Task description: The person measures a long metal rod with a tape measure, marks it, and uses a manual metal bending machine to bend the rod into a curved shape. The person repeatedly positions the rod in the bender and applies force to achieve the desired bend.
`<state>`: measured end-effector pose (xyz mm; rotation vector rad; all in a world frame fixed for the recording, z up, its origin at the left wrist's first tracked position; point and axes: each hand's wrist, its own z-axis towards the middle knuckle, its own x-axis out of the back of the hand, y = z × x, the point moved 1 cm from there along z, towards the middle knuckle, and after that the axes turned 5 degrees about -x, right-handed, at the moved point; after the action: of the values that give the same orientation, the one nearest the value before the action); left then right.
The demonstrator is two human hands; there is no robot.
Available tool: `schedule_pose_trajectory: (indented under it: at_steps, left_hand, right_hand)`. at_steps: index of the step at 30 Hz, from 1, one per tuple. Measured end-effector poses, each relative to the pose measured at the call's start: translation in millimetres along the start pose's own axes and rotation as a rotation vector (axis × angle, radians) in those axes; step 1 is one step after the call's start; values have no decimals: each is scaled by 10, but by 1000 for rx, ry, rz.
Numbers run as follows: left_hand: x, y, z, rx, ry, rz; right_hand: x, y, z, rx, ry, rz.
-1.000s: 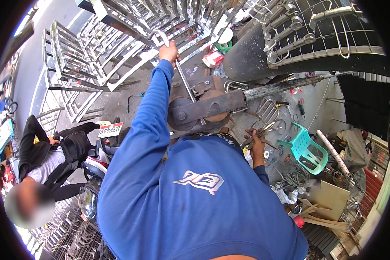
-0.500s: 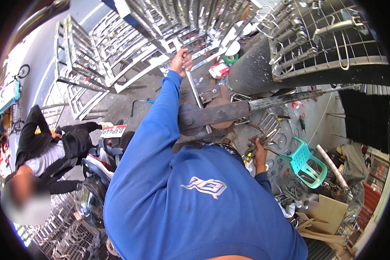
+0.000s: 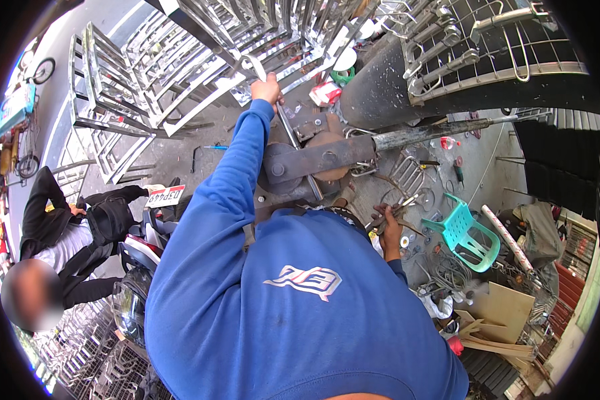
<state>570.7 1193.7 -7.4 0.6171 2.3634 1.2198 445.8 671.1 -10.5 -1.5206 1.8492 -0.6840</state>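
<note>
My left hand (image 3: 267, 92), at the end of an outstretched arm, is closed round a shiny metal bar (image 3: 289, 127) with a curved upper end. The bar slants down into a heavy steel bending tool (image 3: 307, 159), passing beside its round die (image 3: 332, 175) and under a dark bolted plate. Its lower end sticks out on my side. My right hand (image 3: 390, 237) is low to the right, fingers curled; what they hold is too cluttered to make out. Bent metal rods (image 3: 407, 177) lie just beyond it.
Stacked shiny metal frames (image 3: 140, 100) fill the far left. Wire grids (image 3: 493, 47) rest on a large dark cylinder (image 3: 380, 90). A long handle (image 3: 440, 133) extends rightward from the bender. A green plastic chair (image 3: 470, 230) stands right; a person (image 3: 60, 227) sits near a motorcycle at left.
The bar has slid toward me through the bending tool, so more of its near end shows. My left hand came closer with it. The whole view shifted slightly.
</note>
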Motion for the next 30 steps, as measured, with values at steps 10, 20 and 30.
schedule_pose_trajectory:
  at_steps: [10, 20, 30]
  left_hand:
    - [-26, -293, 148, -96, 195, 692]
    - [-2, -532, -313, -232, 226, 909]
    - [179, -391, -560, -18, 228, 1312]
  right_hand:
    - [47, -178, 17, 80, -66, -119]
    - [123, -695, 320, 152, -195, -17]
    - [897, -1674, 983, 108, -522, -313]
